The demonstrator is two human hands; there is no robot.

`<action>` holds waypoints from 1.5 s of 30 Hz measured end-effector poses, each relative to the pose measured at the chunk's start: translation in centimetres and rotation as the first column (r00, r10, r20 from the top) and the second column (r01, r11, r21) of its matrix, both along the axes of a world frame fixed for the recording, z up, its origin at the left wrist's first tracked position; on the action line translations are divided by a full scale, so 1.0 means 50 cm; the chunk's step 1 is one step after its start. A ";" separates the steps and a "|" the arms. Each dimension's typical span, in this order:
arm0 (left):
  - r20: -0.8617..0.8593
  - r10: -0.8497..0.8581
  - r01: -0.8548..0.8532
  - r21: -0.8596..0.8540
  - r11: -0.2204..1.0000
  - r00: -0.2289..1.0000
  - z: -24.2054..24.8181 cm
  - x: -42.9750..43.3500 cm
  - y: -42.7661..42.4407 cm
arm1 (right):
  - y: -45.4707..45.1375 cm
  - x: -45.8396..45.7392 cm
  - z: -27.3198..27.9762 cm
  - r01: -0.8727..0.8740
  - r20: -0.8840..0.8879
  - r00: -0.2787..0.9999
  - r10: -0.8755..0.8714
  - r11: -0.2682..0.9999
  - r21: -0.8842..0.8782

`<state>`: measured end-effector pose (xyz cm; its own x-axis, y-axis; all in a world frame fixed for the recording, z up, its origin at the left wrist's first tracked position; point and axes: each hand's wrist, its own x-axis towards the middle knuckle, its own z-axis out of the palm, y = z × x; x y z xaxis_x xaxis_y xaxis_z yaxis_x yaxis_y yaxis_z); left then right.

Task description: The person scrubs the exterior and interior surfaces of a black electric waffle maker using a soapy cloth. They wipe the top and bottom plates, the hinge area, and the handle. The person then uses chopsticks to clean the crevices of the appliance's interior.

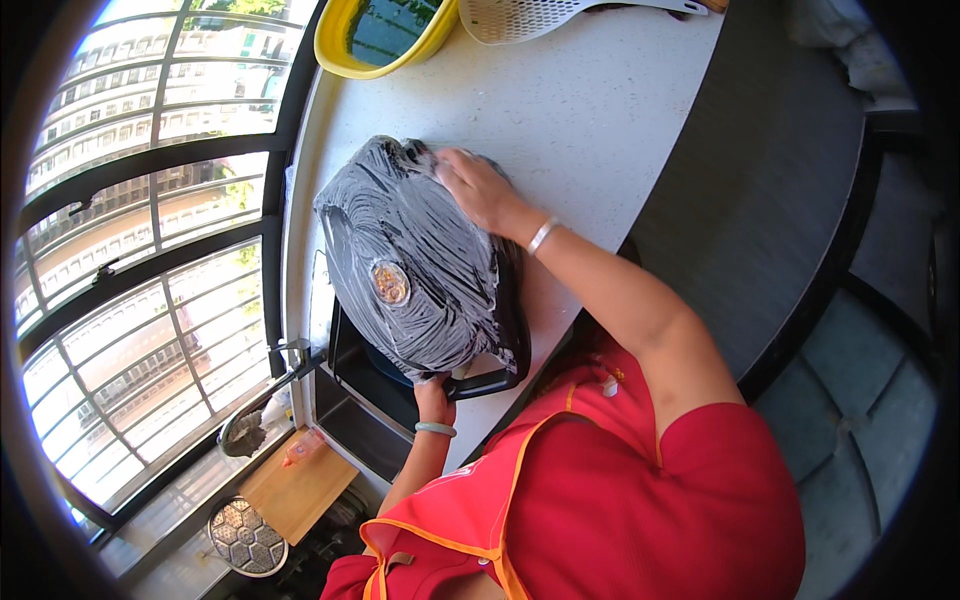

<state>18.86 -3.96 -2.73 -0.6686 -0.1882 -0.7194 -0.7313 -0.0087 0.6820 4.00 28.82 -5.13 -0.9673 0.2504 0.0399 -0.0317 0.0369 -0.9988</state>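
A black bag (420,247), which looks like a backpack, lies on the white countertop and overhangs the sink. Streaky white suds coat its upper face, apart from a round, gold-coloured badge (391,283). My right hand (476,187), a silver bangle at its wrist, presses on the far end of the bag. Its fingers are blurred and sunk in suds, so whether they hold a brush or cloth cannot be seen. With a pale green bangle on the wrist, my left hand (435,401) grips the near edge beside a black handle loop (480,384); its fingertips are hidden under the bag.
A yellow basin (367,73) of water with green leaves and a white slotted spatula (517,22) are at the far end. A metal sink (352,424), faucet (296,356), wooden board (300,487) and steel steamer plate (247,536) lie near my left. Barred windows (150,187) line the left.
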 end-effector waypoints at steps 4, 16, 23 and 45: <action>-0.016 0.023 -0.022 0.036 0.999 1.000 0.011 0.025 0.053 | -0.070 0.236 0.014 0.277 -0.117 0.958 -0.261 0.949 0.151; -0.081 -0.177 0.181 0.044 0.982 0.981 0.031 0.025 0.087 | 0.020 -0.059 -0.013 -0.091 -0.067 0.993 0.095 0.994 0.057; -0.064 -0.011 0.013 0.039 0.999 0.998 0.006 0.068 0.094 | -0.061 0.225 -0.021 0.173 -0.091 0.983 -0.161 0.975 0.139; 0.051 0.011 -0.004 -0.146 0.989 0.999 -0.006 0.062 0.047 | 0.029 0.121 0.005 0.071 0.052 0.997 -0.064 0.987 -0.144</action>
